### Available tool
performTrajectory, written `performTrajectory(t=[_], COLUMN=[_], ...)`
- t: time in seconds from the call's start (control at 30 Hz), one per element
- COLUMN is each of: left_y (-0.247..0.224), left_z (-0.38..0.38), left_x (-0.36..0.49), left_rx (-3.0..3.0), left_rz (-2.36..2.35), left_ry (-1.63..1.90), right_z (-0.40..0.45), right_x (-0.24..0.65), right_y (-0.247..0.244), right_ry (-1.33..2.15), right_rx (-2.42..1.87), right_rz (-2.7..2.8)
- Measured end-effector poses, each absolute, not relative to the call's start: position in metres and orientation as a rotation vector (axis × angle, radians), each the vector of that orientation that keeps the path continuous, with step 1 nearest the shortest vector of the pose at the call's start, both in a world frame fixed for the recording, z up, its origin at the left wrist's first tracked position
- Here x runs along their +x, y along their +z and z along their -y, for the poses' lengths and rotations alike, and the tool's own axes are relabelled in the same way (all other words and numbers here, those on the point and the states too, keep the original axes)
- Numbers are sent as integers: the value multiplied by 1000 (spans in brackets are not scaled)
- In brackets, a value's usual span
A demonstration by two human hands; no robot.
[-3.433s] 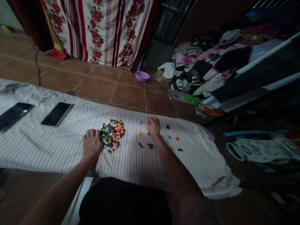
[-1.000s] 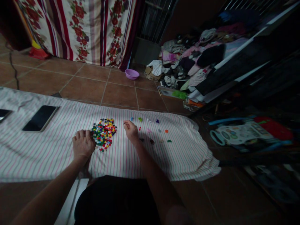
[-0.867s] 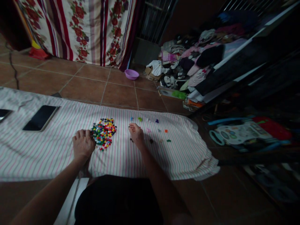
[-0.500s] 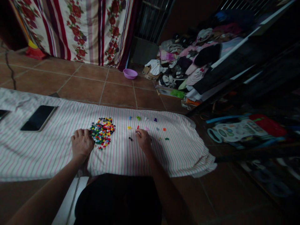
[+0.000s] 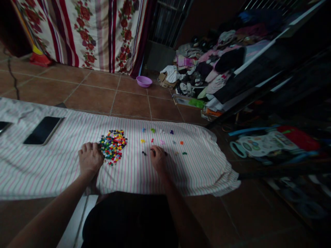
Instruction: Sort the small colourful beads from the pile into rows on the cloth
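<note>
My left hand point(image 5: 90, 159) rests on the striped cloth, fingers slightly apart and bent, against the left edge of a pile of small multicoloured pieces point(image 5: 113, 146). My right hand point(image 5: 158, 160) is low over the cloth with its fingers curled together; anything between the fingertips is too small and dark to make out. Just beyond it lie red pieces point(image 5: 152, 140) and pink pieces point(image 5: 162, 141). Black pieces point(image 5: 144, 153) are to its left. Other small groups include yellow pieces point(image 5: 142, 141), lime green pieces point(image 5: 152, 130), orange pieces point(image 5: 181, 142) and dark green pieces point(image 5: 184, 153).
A smartphone point(image 5: 43, 131) lies on the striped cloth point(image 5: 204, 165) at the left, with part of another dark device point(image 5: 3, 126) at the frame edge. Beyond are a purple basin point(image 5: 144, 81) on the tiles, a floral curtain point(image 5: 100, 34) and heaped clothes point(image 5: 207, 65).
My right hand has drawn back slightly towards me from the red pieces, which now show more fully. My left hand stays where it was beside the pile.
</note>
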State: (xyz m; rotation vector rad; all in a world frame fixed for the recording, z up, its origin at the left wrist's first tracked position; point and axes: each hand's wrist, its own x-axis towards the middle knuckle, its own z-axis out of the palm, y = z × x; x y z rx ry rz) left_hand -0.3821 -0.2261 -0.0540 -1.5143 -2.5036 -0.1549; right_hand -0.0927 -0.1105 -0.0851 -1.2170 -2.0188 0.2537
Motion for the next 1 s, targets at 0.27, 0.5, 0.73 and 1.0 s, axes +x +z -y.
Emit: performTrajectory(t=[0.27,0.5,0.73,1.0], left_y=[-54,-53,-51,-53], left_z=[227,227,227,226], left_x=[-382,-381,-381,-382], left_rx=[-1505,-1514,-1514,-1509], left_rz=[2494,2495,2517,2502], left_ry=[-156,-165,-161,-180], right_z=[116,119,116,118], right_x=[-92,-95,-94,-94], right_y=[-93,-91,-97,-95], right_ry=[177,120,111,102], right_rx=[-1185,-1201,-1214,-1182], right_rz=[2012,2080,2045,2071])
